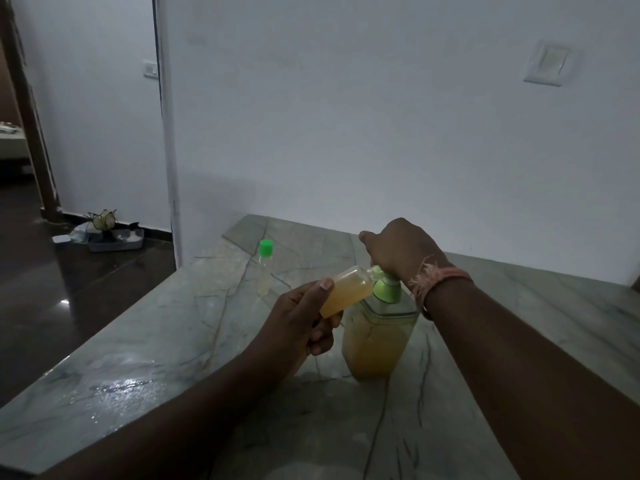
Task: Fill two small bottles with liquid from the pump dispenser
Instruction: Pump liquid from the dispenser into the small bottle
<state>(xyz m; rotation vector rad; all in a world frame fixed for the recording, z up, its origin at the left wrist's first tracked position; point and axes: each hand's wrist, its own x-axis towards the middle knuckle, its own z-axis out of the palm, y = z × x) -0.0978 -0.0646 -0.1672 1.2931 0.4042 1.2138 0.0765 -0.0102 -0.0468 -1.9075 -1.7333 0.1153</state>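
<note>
- The left hand (301,320) grips a small clear bottle (346,292), thumb along its upper side and fingers curled beneath; the bottle is tilted, mouth up and to the right, touching the spout of the pump dispenser (379,332); it looks nearly full of yellow-orange liquid.
- The right hand (398,249) rests on top of the green pump head (388,289), fingers bent over it; the head itself is mostly hidden under the palm, so I cannot tell how far down it is pressed.
- The dispenser stands on the marble counter (173,341), about two-thirds full; the second small bottle (265,268), green cap on, stands well apart behind and to the left, its contents pale and hard to judge.
- Risk, as I judge it: with the held bottle this full, another full stroke may overflow the neck and run over the fingers onto the counter; a short, slow press seems safer.
- Risk: the mouth is narrow and the bottle is held at a slant; if it slips off the spout, the jet misses.
- Risk: a hard downward push on the pump with no hand on the body could rock the dispenser; a wet-looking sheen on the counter at near left may make surfaces slippery.
- Writing: no brand, label or lettering can be read on either bottle or the dispenser; the light is dim.
</note>
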